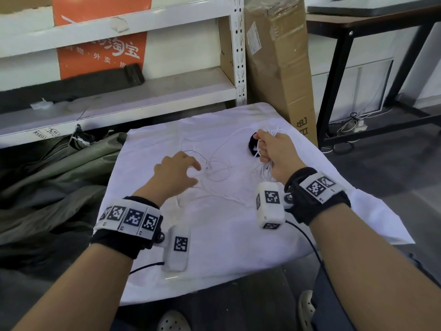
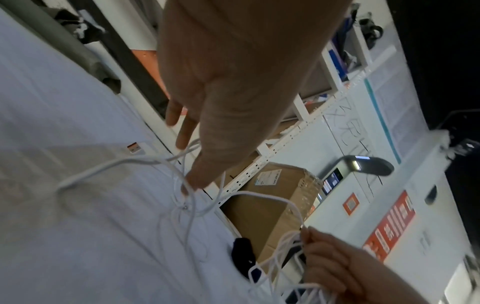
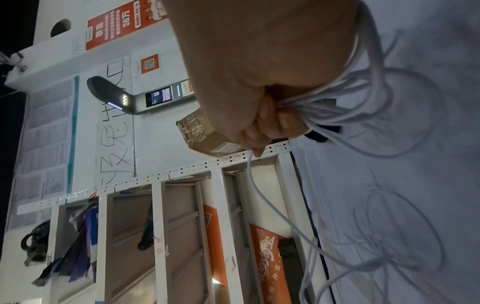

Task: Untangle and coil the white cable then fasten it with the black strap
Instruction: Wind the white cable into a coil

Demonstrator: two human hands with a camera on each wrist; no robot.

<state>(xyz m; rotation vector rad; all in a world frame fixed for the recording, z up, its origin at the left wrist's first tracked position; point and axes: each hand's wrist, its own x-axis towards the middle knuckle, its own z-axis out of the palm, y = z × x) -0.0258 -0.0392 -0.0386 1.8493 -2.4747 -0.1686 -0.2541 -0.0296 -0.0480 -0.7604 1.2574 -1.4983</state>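
I see a white cable (image 1: 216, 163) on a white cloth (image 1: 214, 247), a black strap (image 1: 252, 144) at two o'clock, an orange banner (image 1: 100, 37) at eleven, and black-and-white checkered wristbands (image 1: 130, 218).

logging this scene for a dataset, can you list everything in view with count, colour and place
cable: one, white, tangled loops on the cloth, part bunched in the right hand
strap: one, black, on the cloth just beyond the right hand
cloth: one, white, covering the table
shelf: one, white metal, behind the table
box: one, brown cardboard, standing right of the shelf
tarp: one, grey-green, left of the table
desk: one, black frame, far right
left hand: fingers spread over the loose loops
right hand: grips the cable bunch
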